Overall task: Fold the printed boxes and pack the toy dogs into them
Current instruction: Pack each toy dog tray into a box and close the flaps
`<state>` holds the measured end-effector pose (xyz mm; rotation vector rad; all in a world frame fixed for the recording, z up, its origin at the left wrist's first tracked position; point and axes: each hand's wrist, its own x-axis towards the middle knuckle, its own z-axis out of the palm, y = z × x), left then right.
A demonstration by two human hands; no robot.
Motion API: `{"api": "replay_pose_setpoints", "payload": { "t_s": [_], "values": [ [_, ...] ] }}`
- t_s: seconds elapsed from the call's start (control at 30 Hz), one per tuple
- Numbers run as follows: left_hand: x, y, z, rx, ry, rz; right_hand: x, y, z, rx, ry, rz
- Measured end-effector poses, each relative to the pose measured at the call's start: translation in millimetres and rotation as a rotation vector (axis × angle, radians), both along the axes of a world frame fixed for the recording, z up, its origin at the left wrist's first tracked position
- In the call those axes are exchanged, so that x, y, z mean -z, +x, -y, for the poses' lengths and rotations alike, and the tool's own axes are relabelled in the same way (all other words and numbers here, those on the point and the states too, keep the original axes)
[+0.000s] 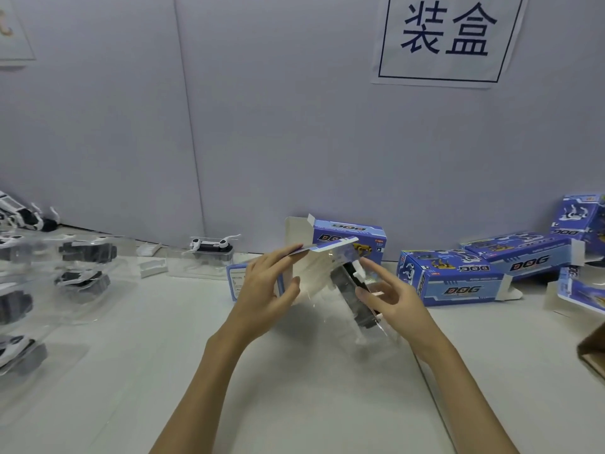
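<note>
My left hand (pixel 266 286) holds a blue printed box (pixel 322 250) above the white table, fingers on its top panel and thumb beneath, open end toward my right. My right hand (pixel 389 298) grips a clear plastic tray with a black and white toy dog (pixel 355 294) in it, tilted, its upper end at the box's opening. Behind them stands another blue box (pixel 352 235) with its end flaps open.
Several toy dogs in clear trays (pixel 83 253) lie on the left of the table (pixel 294 388). One more tray (pixel 211 249) sits by the wall. Several blue boxes (pixel 458 278) are piled at the right. A brown carton corner (pixel 594 352) shows at the right edge.
</note>
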<state>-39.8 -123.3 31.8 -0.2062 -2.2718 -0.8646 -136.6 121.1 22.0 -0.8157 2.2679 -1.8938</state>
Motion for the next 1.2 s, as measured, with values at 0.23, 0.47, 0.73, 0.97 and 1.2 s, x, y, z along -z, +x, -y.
{"api": "replay_pose_setpoints", "payload": {
  "t_s": [0.23, 0.47, 0.73, 0.97, 1.2],
  "values": [
    [0.6, -0.9, -6.0, 0.006, -0.015, -0.013, 7.9, -5.1, 4.5, 0.155, 0.141, -0.146],
    [7.5, -4.2, -12.9, 0.030, -0.078, -0.062, 10.2, -3.1, 10.5, 0.181, 0.269, -0.203],
    [13.1, -6.8, -16.2, 0.062, -0.153, -0.050, 16.4, -4.7, 13.3, 0.202, 0.384, -0.204],
    [18.0, -7.3, -21.6, 0.096, -0.138, -0.078, 19.7, -3.5, 21.2, 0.306, 0.266, -0.281],
    [24.4, -14.5, -27.3, 0.014, -0.235, -0.121, 17.0, -7.5, 18.3, 0.436, -0.288, -0.105]
  ]
}}
